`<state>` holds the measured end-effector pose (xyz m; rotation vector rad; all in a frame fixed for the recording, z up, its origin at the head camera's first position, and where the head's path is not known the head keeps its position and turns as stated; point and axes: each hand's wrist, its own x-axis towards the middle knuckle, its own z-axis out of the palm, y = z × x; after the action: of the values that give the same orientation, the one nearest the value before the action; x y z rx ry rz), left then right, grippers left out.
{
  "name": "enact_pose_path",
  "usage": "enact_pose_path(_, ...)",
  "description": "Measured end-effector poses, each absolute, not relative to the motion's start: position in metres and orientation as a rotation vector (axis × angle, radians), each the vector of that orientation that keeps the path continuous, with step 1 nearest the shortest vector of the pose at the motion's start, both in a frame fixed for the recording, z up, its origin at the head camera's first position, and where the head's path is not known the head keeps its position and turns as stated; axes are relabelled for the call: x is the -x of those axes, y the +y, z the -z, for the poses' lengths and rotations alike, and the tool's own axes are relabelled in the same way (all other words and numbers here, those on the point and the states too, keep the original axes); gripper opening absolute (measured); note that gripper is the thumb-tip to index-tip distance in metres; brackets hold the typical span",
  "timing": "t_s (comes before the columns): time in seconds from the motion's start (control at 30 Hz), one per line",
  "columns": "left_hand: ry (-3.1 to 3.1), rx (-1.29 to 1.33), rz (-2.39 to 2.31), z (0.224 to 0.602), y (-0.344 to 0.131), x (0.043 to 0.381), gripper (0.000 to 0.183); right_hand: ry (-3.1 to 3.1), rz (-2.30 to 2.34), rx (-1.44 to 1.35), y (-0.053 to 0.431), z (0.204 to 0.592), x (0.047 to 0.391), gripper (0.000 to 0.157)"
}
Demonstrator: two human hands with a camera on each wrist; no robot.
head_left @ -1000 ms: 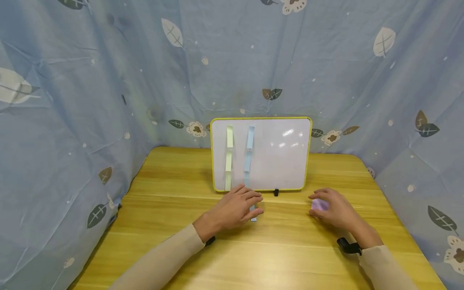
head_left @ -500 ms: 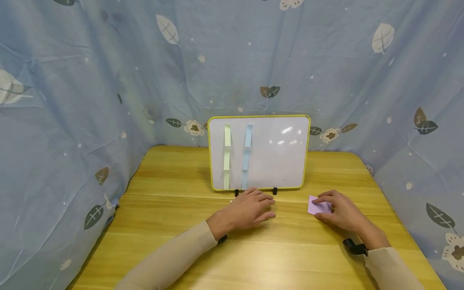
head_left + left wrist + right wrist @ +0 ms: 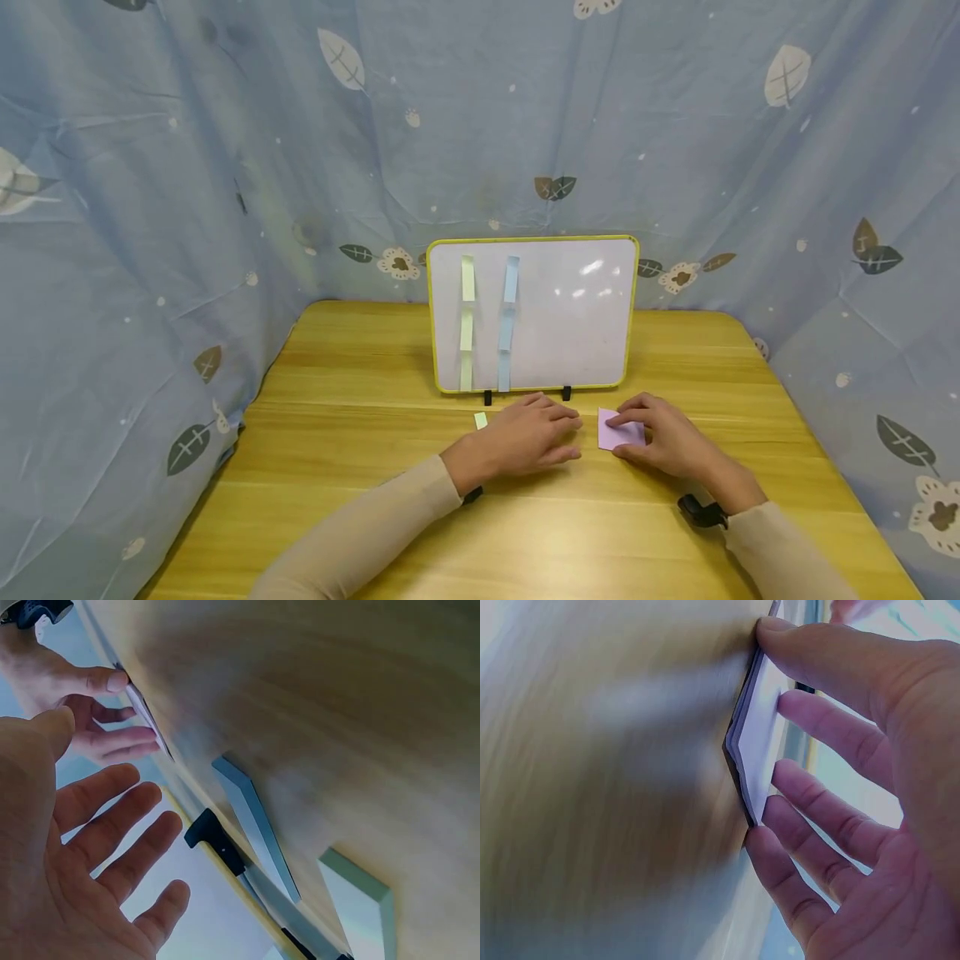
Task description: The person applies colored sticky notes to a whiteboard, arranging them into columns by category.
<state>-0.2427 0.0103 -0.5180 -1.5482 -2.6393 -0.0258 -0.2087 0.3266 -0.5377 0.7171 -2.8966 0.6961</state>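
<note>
A pad of purple sticky notes (image 3: 609, 432) lies low over the table in front of the whiteboard. My right hand (image 3: 667, 442) grips it, thumb at the near edge and fingertips on its top and far edge. Its layered sheets (image 3: 756, 735) show in the right wrist view. To the left, my left hand (image 3: 525, 433) hovers with fingers spread and holds nothing. Beneath that hand, a blue sticky note pad (image 3: 255, 825) and a green sticky note pad (image 3: 360, 904) lie on the table. In the head view the left hand and sleeve hide the blue pad.
A yellow-framed whiteboard (image 3: 573, 333) stands on black feet (image 3: 566, 392) at the back. Green notes (image 3: 467, 329) and blue notes (image 3: 506, 329) hang on it in two columns. Patterned curtains (image 3: 450, 125) surround the wooden table (image 3: 337, 375).
My right hand has taken hold of the purple pad and slid left with it. My left hand has moved right, uncovering part of the green pad. The head view has shifted slightly.
</note>
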Motion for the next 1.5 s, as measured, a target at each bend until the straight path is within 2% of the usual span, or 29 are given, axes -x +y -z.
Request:
enact_pose_path(0.17,-2.642,1.569,0.022,0.520,0.012,0.243,0.059,-2.870,-0.681,-0.801,0.309,0.538,0.210,0.037)
enact_pose_path(0.37,-2.623,1.588,0.024,0.522,0.007,0.242,0.049,-2.860,-0.695,-0.881,0.285,0.539,0.214,0.033)
enact_pose_path(0.77,-2.733,1.506,0.077,0.528,-0.025,0.243,0.042,-2.832,-0.723,-0.993,0.247,0.541,0.223,0.031)
enact_pose_path(1.5,-2.748,1.477,0.160,0.529,-0.035,0.245,0.034,-2.837,-0.688,-0.995,0.239,0.546,0.228,0.032)
